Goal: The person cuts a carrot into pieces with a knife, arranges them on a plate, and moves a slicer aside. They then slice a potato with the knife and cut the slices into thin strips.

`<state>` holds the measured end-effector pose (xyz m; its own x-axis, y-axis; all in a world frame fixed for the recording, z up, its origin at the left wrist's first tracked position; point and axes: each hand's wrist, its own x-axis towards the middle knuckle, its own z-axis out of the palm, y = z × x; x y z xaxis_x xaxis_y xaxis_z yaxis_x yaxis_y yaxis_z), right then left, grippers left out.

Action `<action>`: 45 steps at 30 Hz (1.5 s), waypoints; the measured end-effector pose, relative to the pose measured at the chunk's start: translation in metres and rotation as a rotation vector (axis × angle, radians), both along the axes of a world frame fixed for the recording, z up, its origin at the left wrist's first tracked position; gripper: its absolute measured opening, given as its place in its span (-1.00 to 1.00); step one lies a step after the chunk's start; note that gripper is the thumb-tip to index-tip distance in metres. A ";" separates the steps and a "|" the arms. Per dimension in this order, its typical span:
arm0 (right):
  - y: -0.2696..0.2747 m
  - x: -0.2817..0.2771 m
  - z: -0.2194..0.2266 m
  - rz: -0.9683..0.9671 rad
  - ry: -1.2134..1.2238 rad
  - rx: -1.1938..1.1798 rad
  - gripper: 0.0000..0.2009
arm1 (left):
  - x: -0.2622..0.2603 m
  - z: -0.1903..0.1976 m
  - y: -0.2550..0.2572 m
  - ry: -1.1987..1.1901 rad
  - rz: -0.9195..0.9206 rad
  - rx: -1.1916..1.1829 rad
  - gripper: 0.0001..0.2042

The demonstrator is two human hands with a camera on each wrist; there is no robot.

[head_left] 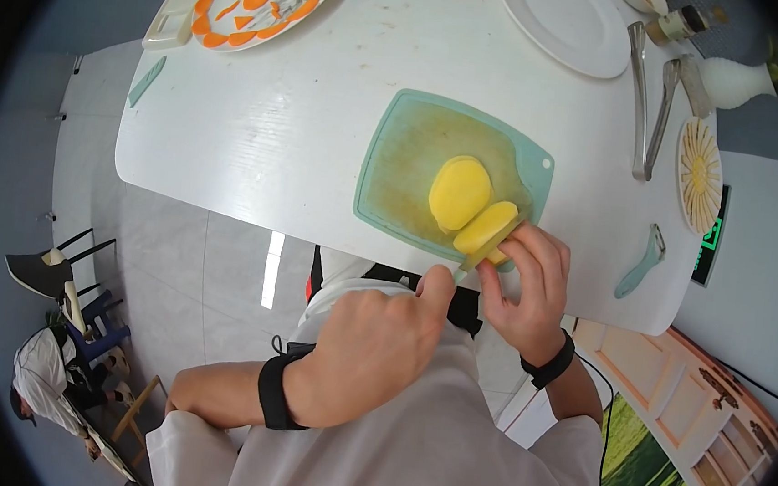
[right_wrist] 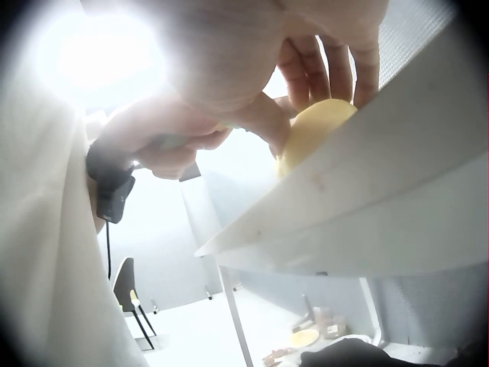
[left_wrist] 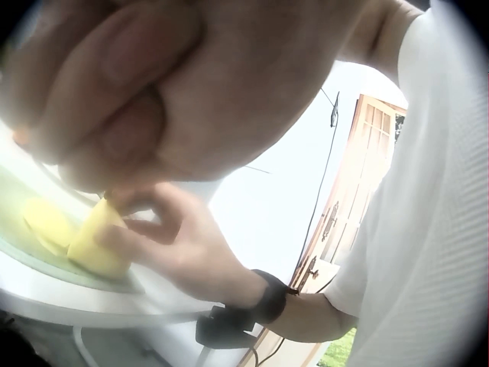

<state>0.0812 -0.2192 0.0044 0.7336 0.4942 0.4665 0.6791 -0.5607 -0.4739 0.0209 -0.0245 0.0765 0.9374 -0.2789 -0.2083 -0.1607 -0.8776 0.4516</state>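
In the head view a light green cutting board [head_left: 395, 170] lies near the table's front edge. A large yellow piece, apparently peeled potato [head_left: 460, 192], rests on it, with a smaller potato piece [head_left: 484, 229] beside it. My left hand [head_left: 372, 347] grips a knife [head_left: 489, 249] by its handle, mostly covered by the fist. The blade slants across the smaller piece, with more potato on its right side. Bent over that piece, my right hand [head_left: 532, 286] holds it with thumb and fingers. The right wrist view shows the fingers around the potato [right_wrist: 317, 130].
A plate of carrot slices [head_left: 289, 2] stands at the back left, a white plate [head_left: 561, 28] at the back. Tongs [head_left: 642, 108], a peeler [head_left: 645, 268] and a plate of pale strips [head_left: 701, 172] lie rightward. A green strip-shaped object [head_left: 147, 81] lies at the left edge.
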 end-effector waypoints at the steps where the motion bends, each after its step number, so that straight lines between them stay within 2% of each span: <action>1: 0.000 0.000 -0.001 -0.002 0.002 0.001 -0.56 | 0.002 0.000 -0.001 0.003 -0.002 -0.004 -0.86; 4: -0.001 0.000 -0.001 0.000 0.000 0.006 -0.56 | 0.009 -0.004 -0.004 -0.003 0.000 -0.037 -0.85; 13: 0.000 0.000 0.000 0.009 0.013 0.005 -0.56 | -0.007 -0.002 0.000 -0.003 -0.009 0.076 -0.86; 16: 0.001 0.000 0.002 0.002 0.008 -0.002 -0.57 | 0.001 -0.012 -0.002 -0.003 0.013 -0.033 -0.86; 19: 0.001 0.000 0.002 -0.001 0.009 -0.006 -0.56 | 0.005 -0.011 -0.004 -0.037 -0.003 0.021 -0.86; 25: -0.001 0.001 0.001 -0.001 0.019 -0.002 -0.55 | -0.011 -0.013 0.003 -0.001 0.018 -0.002 -0.86; 31: 0.000 0.002 0.003 0.009 0.003 -0.009 -0.55 | 0.007 -0.022 -0.004 -0.043 -0.002 -0.031 -0.87; 34: 0.000 0.003 0.003 0.012 0.006 -0.006 -0.55 | -0.005 -0.020 0.003 0.033 0.002 -0.008 -0.86; 45: -0.002 0.002 0.002 0.017 0.009 -0.018 -0.53 | -0.002 -0.024 0.006 0.013 0.008 -0.054 -0.85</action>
